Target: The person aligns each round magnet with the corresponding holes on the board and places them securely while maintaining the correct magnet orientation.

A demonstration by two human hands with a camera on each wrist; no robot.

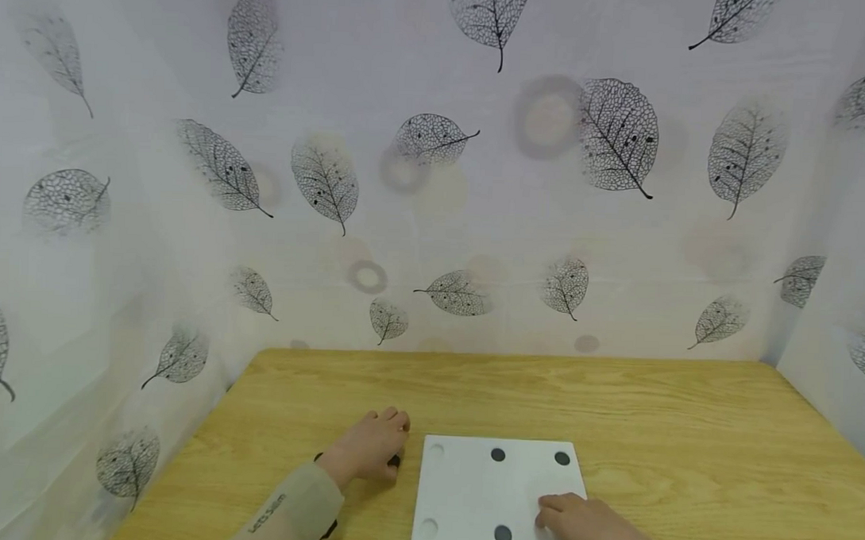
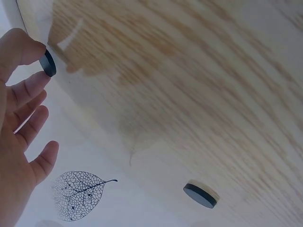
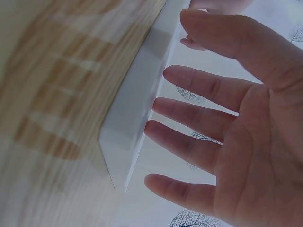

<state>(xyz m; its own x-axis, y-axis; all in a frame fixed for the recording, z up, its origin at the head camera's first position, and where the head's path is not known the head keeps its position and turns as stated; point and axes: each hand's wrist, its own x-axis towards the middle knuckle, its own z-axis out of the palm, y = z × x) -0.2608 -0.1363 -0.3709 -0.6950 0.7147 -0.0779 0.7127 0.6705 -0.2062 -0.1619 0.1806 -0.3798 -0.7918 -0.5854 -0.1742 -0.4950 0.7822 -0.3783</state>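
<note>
A white board (image 1: 478, 494) with round recesses lies on the table in the head view. Dark discs fill several of them, such as the back middle disc (image 1: 497, 455), and two recesses on the left side show bare. Left of the board, my left hand (image 1: 369, 446) pinches a small black disc (image 2: 48, 63) between thumb and index finger, the other fingers spread. My right hand (image 1: 588, 526) touches the board's front right part with nearly straight fingertips (image 3: 173, 73), holding nothing; what lies under it is hidden.
Another black disc (image 2: 201, 195) lies on the wooden table (image 1: 656, 421) in the left wrist view. A pale curtain (image 1: 377, 220) printed with leaves hangs behind the table and along its sides.
</note>
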